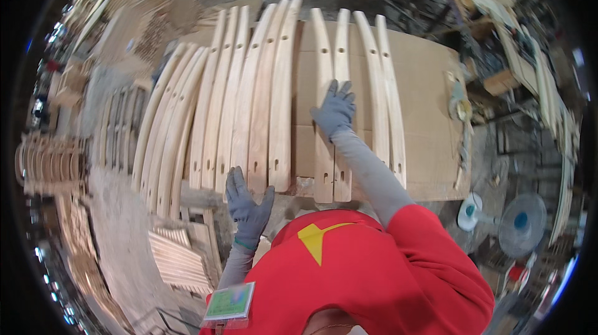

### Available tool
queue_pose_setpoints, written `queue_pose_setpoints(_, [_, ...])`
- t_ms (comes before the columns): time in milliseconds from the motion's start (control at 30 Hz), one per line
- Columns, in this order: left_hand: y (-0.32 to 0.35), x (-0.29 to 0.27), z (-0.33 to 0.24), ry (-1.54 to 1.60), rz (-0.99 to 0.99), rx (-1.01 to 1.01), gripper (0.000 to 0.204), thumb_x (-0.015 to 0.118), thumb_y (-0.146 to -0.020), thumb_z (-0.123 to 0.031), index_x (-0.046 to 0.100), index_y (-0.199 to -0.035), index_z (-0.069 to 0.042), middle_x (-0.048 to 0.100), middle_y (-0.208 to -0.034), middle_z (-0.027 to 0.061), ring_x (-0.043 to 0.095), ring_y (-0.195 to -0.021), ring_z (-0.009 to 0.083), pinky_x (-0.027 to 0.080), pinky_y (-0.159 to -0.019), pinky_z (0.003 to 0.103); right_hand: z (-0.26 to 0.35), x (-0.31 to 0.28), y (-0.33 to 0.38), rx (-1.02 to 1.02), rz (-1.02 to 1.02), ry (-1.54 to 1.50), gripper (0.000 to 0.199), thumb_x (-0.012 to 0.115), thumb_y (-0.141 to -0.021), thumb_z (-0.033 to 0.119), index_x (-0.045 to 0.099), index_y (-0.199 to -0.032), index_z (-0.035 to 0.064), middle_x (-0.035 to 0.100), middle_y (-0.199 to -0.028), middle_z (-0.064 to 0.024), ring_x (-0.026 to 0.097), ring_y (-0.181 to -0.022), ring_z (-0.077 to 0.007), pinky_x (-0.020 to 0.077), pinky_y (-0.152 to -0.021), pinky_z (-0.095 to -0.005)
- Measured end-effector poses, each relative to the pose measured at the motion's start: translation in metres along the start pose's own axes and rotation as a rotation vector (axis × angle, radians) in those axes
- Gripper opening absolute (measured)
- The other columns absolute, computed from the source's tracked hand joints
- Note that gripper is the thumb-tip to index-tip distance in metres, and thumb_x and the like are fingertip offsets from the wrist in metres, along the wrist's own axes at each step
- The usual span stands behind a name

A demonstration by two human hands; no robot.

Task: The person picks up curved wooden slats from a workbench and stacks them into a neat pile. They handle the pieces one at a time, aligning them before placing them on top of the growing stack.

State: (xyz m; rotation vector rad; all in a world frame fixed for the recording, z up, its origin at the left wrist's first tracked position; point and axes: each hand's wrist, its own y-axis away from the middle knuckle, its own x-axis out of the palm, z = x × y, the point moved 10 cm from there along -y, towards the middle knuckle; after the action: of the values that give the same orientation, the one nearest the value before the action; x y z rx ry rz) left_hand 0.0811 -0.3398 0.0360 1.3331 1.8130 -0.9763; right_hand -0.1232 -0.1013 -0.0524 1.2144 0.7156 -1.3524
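Note:
My right hand (337,111), in a grey glove, lies with its fingers spread on a pair of pale wooden slats near the table's middle, the left slat (324,154) and the right slat (342,176). Both have a round hole toward the far end and a slot near the front end. My left hand (249,210), gloved the same, is open at the front ends of a tight row of slats (251,111); whether its fingertips touch the wood I cannot tell. Two more slats (378,86) lie side by side right of my right hand.
Brown cardboard (430,117) covers the table under the slats. More curved slats (165,129) line its left side. A tape roll (464,109) sits at the right edge. A fan (522,224) stands at the lower right, and stacked wood pieces (180,260) lie at the lower left.

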Motion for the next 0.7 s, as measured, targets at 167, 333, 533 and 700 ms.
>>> queue_pose_setpoints(167, [-0.027,0.015,-0.035,0.190,0.066,0.164,0.079,0.073,-0.071,-0.021,0.035,-0.136,0.004,0.041,-0.133,0.0271,0.042,-0.122,0.0425,0.037,-0.100,0.047,-0.007,-0.008,-0.015,0.133,0.039,-0.064,0.101,0.066,-0.070,0.040,0.010,-0.148,0.0073,0.012,-0.149,-0.0310,0.032,-0.129,-0.0451,0.0285,-0.105,-0.0507])
queue_pose_setpoints(333, [-0.022,0.023,-0.076,0.320,0.072,0.422,0.075,0.072,-0.069,-0.011,0.038,-0.134,0.004,0.044,-0.130,0.0252,0.050,-0.113,0.0408,0.045,-0.093,0.043,-0.039,-0.033,-0.001,0.094,0.062,-0.283,0.104,0.068,-0.068,0.044,0.012,-0.148,0.0067,0.017,-0.147,-0.0311,0.036,-0.128,-0.0439,0.0330,-0.104,-0.0454])
queue_pose_setpoints(533, [-0.002,0.078,-0.098,0.253,0.275,0.431,0.075,0.074,-0.071,-0.025,0.041,-0.134,0.000,0.041,-0.134,0.0250,0.046,-0.120,0.0402,0.046,-0.092,0.043,-0.131,-0.095,-0.005,0.064,-0.109,-0.219,0.105,0.070,-0.066,0.045,0.014,-0.148,0.0104,0.019,-0.147,-0.0283,0.039,-0.125,-0.0439,0.0367,-0.102,-0.0447])
queue_pose_setpoints(700, [-0.001,0.153,-0.134,0.071,0.408,0.373,0.080,0.071,-0.073,-0.040,0.038,-0.139,-0.010,0.028,-0.139,0.0326,0.032,-0.127,0.0490,0.031,-0.105,0.050,-0.228,-0.114,-0.034,0.116,-0.151,-0.110,0.104,0.070,-0.066,0.045,0.016,-0.148,0.0111,0.021,-0.146,-0.0279,0.040,-0.123,-0.0454,0.0361,-0.102,-0.0457])
